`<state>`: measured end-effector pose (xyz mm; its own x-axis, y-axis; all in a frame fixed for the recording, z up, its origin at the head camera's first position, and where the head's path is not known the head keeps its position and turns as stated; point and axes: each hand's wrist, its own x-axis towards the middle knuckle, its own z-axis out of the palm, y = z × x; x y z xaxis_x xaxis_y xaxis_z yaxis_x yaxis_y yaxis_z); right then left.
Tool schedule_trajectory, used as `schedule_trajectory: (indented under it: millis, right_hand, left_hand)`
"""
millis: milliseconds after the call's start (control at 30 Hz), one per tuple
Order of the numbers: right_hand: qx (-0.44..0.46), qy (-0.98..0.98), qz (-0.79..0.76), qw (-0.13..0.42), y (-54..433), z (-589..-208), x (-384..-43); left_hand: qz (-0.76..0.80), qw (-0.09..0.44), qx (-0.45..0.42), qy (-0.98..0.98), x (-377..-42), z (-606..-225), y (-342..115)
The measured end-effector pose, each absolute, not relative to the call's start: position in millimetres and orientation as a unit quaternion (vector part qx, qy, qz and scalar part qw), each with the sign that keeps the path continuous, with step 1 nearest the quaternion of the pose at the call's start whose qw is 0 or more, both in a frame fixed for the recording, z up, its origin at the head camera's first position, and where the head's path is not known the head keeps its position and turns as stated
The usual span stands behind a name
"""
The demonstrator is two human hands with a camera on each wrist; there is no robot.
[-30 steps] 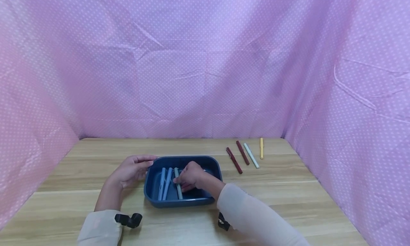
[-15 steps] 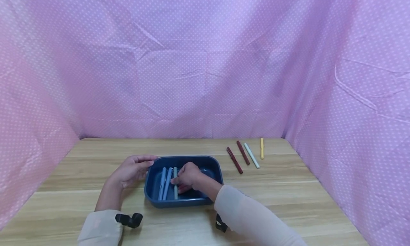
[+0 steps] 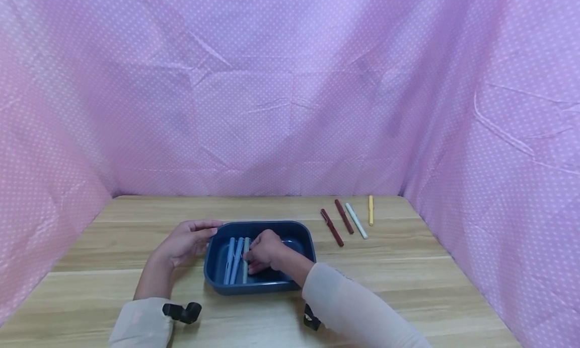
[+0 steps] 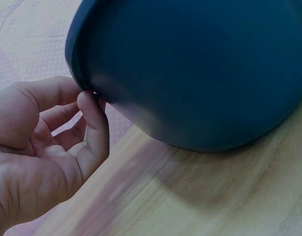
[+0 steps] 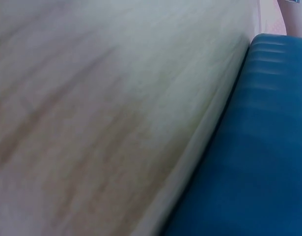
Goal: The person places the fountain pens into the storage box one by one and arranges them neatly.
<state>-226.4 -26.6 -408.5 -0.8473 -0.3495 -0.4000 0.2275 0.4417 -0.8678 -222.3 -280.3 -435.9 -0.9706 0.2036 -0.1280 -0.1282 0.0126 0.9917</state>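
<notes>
A dark blue rectangular tray [image 3: 258,288] stands on the wooden table. My left hand [image 3: 188,242] pinches its left rim between thumb and fingers, as the left wrist view shows close up. Inside the tray, toward the left, lie two light blue pens [image 3: 229,260] side by side. Beside them on the right is a grey-green pen [image 3: 245,272], which my right hand [image 3: 268,250] holds with thumb and fingertips, covering part of it. In the right wrist view only the tray's outer wall [image 5: 254,147] and the table appear; the right hand is out of that frame.
To the right of the tray, two dark red pens [image 3: 332,227], a pale mint pen [image 3: 356,220] and a yellow pen [image 3: 371,210] lie on the table [image 3: 389,267]. Pink dotted cloth [image 3: 272,111] hangs around the table's back and sides.
My right hand has brought the grey-green pen leftward, close against the light blue pens and more in line with them. My left hand stays at the rim.
</notes>
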Motion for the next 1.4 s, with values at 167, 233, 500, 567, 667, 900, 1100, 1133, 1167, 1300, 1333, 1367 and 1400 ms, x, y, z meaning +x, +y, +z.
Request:
schedule_trajectory:
  millis: [167, 233, 500, 567, 667, 900, 1100, 1133, 1167, 1300, 1333, 1367, 1400]
  right_hand:
    - [-0.041, 0.799, -0.533, 0.276, -25.9, -407.7, -226.8]
    - [-0.037, 0.796, -0.537, 0.276, -25.2, -408.0, -227.0]
    - [-0.032, 0.784, -0.556, 0.275, -20.5, -410.8, -229.1]
    - [-0.031, 0.781, -0.560, 0.276, -18.9, -410.7, -230.2]
    - [-0.034, 0.778, -0.561, 0.278, -16.0, -409.9, -232.1]
    - [-0.045, 0.776, -0.566, 0.275, -10.0, -403.1, -236.0]
    - [-0.055, 0.774, -0.574, 0.260, -5.0, -396.2, -238.4]
    - [-0.057, 0.774, -0.575, 0.259, -3.8, -395.0, -239.4]
    - [-0.058, 0.775, -0.574, 0.258, -2.5, -393.7, -240.5]
    - [-0.063, 0.778, -0.571, 0.253, 3.2, -388.3, -246.4]
    - [-0.062, 0.778, -0.573, 0.251, 4.6, -386.9, -248.1]
    - [-0.063, 0.777, -0.576, 0.248, 6.0, -385.8, -249.8]
    - [-0.064, 0.774, -0.580, 0.246, 7.4, -384.9, -251.6]
  left_hand:
    - [0.700, 0.117, 0.025, 0.704, -223.0, -435.7, -281.5]
    - [0.699, 0.115, 0.023, 0.706, -223.7, -436.1, -281.5]
    - [0.692, 0.113, 0.020, 0.713, -224.3, -436.4, -281.8]
    - [0.689, 0.112, 0.017, 0.716, -223.6, -435.9, -281.8]
    - [0.687, 0.113, 0.015, 0.718, -222.9, -435.6, -281.3]
    - [0.690, 0.116, 0.021, 0.714, -221.8, -435.4, -280.1]
    - [0.691, 0.115, 0.018, 0.713, -220.4, -435.9, -279.8]
    - [0.690, 0.116, 0.019, 0.714, -220.4, -436.1, -279.9]
    - [0.690, 0.116, 0.018, 0.714, -220.4, -436.3, -279.8]
    - [0.689, 0.114, 0.017, 0.716, -221.0, -437.4, -280.1]
    - [0.687, 0.114, 0.020, 0.717, -221.2, -437.7, -280.4]
    - [0.687, 0.113, 0.020, 0.717, -221.5, -438.0, -280.7]
    - [0.687, 0.113, 0.020, 0.717, -221.8, -438.2, -280.7]
